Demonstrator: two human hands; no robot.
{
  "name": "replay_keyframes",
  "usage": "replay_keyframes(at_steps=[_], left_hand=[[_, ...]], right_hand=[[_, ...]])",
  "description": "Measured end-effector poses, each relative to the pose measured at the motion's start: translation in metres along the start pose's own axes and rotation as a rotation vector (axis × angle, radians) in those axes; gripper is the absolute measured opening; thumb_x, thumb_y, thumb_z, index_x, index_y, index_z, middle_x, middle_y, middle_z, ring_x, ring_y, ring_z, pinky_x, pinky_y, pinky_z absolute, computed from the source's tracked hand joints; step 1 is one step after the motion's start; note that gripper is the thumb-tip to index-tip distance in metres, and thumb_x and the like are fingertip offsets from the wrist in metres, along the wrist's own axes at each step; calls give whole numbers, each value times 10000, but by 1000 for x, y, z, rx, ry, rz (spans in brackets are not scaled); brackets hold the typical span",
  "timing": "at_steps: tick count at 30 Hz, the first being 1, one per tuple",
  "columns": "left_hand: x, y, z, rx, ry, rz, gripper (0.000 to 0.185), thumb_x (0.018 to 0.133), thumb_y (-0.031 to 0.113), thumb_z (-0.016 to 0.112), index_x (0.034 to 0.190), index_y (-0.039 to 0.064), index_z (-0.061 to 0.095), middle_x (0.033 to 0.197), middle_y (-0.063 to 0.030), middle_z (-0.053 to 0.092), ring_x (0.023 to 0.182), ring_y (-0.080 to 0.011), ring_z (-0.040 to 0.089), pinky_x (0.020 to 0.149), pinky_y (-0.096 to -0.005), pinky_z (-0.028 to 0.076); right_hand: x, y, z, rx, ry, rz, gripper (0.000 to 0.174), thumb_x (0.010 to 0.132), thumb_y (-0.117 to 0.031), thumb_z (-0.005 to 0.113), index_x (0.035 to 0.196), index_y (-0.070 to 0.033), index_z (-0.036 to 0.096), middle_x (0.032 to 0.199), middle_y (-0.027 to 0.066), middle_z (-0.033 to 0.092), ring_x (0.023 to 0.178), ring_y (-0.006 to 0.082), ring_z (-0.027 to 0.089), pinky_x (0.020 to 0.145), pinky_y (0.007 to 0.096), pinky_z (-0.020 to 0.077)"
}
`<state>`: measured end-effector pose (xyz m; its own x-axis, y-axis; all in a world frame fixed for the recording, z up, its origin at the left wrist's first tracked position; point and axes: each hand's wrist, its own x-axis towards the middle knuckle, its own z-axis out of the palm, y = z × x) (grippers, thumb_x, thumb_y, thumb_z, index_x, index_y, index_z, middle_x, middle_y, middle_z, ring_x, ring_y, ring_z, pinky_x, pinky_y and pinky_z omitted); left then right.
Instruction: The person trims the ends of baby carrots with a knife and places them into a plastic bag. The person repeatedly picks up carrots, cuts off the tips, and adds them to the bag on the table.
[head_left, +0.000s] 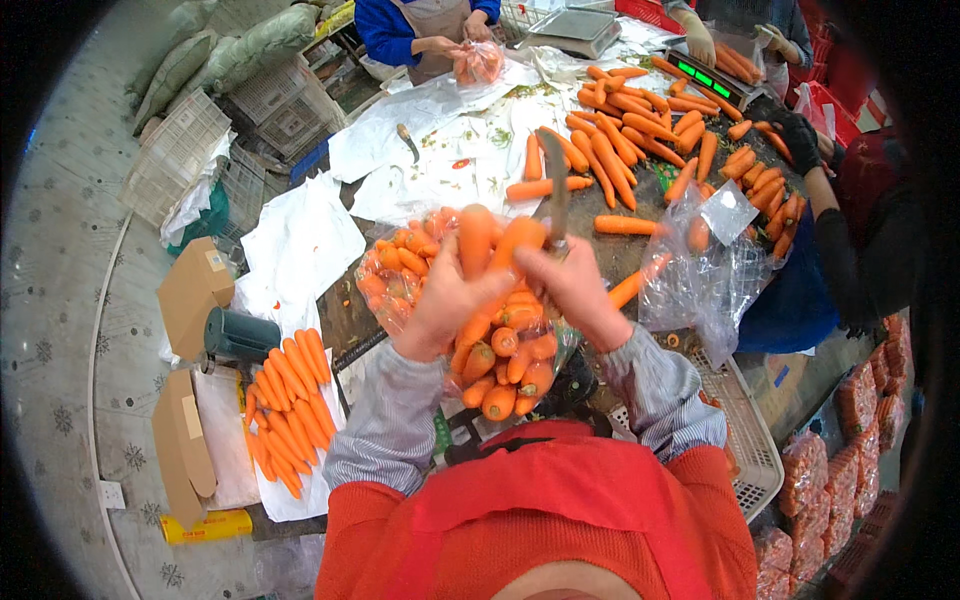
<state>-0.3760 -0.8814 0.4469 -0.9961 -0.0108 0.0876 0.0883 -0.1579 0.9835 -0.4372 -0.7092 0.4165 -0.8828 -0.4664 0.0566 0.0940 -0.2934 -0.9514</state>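
Note:
Two thick carrots (475, 244) stand up side by side in the grip of my left hand (442, 304), their rounded ends pointing away from me. My right hand (581, 292) is closed around the handle of a knife with a curved blade (557, 184), and its thumb reaches the right-hand carrot. The blade points up and away; motion blurs it a little. Beneath both hands is a large clear plastic bag (375, 300) full of carrots, with several carrots (510, 375) showing at its near side.
Loose carrots (615, 150) are heaped on the table's far right, near a digital scale (712, 82). An empty-looking plastic bag (694, 277) lies right. Carrots in rows (292, 405) rest on white paper at left. Another knife (407, 142) lies farther off. Co-workers' hands (799, 139) work around the table.

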Motion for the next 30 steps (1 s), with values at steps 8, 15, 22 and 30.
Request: replay_keyframes(at_steps=[8,15,22,30], left_hand=[[12,-19,-52,-658,52,-473,237,989,165,581,1145,-4,525,1118,-172,615,1107,-322,626,939,-504,556],[10,-13,-29,-689,-206,-581,377,1002,176,529,1306,-40,478,1347,-255,534,1285,-387,529,1003,-521,523],[13,-20,-13,-509,-211,-496,516,948,54,587,1414,-25,378,1362,-217,527,1206,-339,600,981,-503,545],[8,-20,-20,45,26,-261,645,817,-81,680,1405,64,457,1171,-64,604,1078,-165,620,894,-290,551]], right_hand=[[20,20,-23,490,55,234,333,951,-357,651,915,-27,620,617,-7,519,501,69,468,456,220,397],[20,23,-21,493,-6,312,327,950,-366,655,929,-43,612,608,-26,481,498,58,440,445,196,376],[22,30,-29,449,-31,350,313,946,-349,650,901,-45,592,576,-27,449,462,55,401,409,203,322],[15,52,-58,470,18,344,318,939,-343,639,879,-35,590,564,-23,441,425,66,366,379,235,256]])
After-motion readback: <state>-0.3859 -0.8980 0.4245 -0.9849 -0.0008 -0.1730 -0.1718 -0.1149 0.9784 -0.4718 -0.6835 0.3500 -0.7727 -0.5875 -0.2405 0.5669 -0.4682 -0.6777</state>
